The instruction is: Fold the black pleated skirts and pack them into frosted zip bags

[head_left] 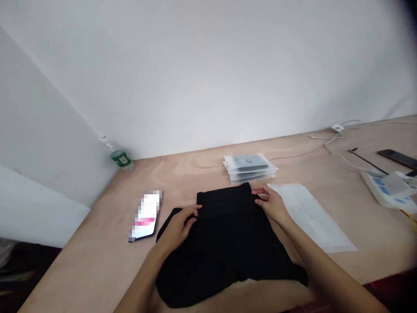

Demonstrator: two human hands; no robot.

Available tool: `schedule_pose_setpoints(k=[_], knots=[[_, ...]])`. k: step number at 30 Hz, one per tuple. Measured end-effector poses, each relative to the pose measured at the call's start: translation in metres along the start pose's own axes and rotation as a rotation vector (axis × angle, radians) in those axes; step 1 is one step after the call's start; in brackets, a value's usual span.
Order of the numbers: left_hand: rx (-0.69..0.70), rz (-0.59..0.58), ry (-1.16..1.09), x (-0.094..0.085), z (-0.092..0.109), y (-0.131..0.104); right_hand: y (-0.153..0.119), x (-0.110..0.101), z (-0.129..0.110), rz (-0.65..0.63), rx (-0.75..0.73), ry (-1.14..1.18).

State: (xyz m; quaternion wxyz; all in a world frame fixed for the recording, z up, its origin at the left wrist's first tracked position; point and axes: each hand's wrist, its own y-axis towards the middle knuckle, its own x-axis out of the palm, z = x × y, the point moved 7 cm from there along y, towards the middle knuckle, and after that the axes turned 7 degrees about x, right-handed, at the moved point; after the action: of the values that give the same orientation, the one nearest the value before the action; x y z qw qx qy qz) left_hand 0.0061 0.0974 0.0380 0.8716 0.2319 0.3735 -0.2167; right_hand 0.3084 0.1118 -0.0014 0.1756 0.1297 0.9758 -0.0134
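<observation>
A black garment (224, 243) lies spread on the table, its straight band at the far end. At the left edge of that band, my left hand (180, 226) pinches the cloth between thumb and fingers. My right hand (270, 202) is at the band's right edge, thumb and fingers bent against the fabric there. Just right of the garment lies a flat, translucent white bag (312, 217), partly behind my right forearm. Beyond the band sits a stack of translucent packets (250, 167) with dark contents.
Left of the garment lies a lit phone (146, 215). A bottle with a green label (120, 157) stands at the wall corner. To the right are a white power strip (387, 191), cables and a dark phone (398, 158). The wooden table (97, 243) has its edge at left.
</observation>
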Motion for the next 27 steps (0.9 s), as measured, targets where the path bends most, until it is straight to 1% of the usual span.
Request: schedule_pose_setpoints(k=[4,8,10,12,13,14,15,16,17,18,19,22,25,27], knots=[[0.068,-0.028,0.091,0.003,0.0,0.0,-0.006,0.003,-0.006,-0.011,-0.104,-0.189],[0.103,-0.042,0.173,0.003,0.002,-0.005,-0.017,0.011,-0.021,-0.05,-0.223,-0.347],[0.092,-0.02,0.21,-0.004,0.007,-0.018,-0.03,0.008,-0.032,-0.053,-0.271,-0.395],[0.072,-0.02,0.226,-0.012,0.017,-0.039,-0.052,0.003,-0.044,-0.093,-0.316,-0.435],[0.054,-0.05,0.217,-0.013,0.022,-0.052,-0.066,0.001,-0.048,-0.153,-0.335,-0.457],[0.041,-0.115,0.187,-0.011,0.027,-0.066,-0.081,0.002,-0.051,-0.259,-0.361,-0.493],[0.01,-0.189,0.157,-0.008,0.03,-0.081,-0.098,0.005,-0.05,-0.393,-0.366,-0.538],[-0.024,-0.233,0.135,-0.006,0.031,-0.095,-0.114,0.006,-0.048,-0.508,-0.357,-0.59],[-0.058,-0.248,0.129,-0.005,0.031,-0.106,-0.127,0.005,-0.044,-0.582,-0.34,-0.646],[-0.09,-0.25,0.128,-0.005,0.03,-0.116,-0.137,0.003,-0.04,-0.624,-0.314,-0.697],[-0.115,-0.241,0.131,-0.005,0.029,-0.122,-0.143,0.0,-0.036,-0.635,-0.29,-0.738],[-0.162,-0.246,0.11,-0.007,0.025,-0.127,-0.147,-0.007,-0.029,-0.626,-0.259,-0.783],[-0.223,-0.271,0.049,-0.014,0.025,-0.117,-0.14,-0.013,-0.034,-0.622,-0.25,-0.729],[-0.244,-0.278,0.016,-0.022,0.028,-0.107,-0.129,-0.016,-0.039,-0.611,-0.208,-0.654]])
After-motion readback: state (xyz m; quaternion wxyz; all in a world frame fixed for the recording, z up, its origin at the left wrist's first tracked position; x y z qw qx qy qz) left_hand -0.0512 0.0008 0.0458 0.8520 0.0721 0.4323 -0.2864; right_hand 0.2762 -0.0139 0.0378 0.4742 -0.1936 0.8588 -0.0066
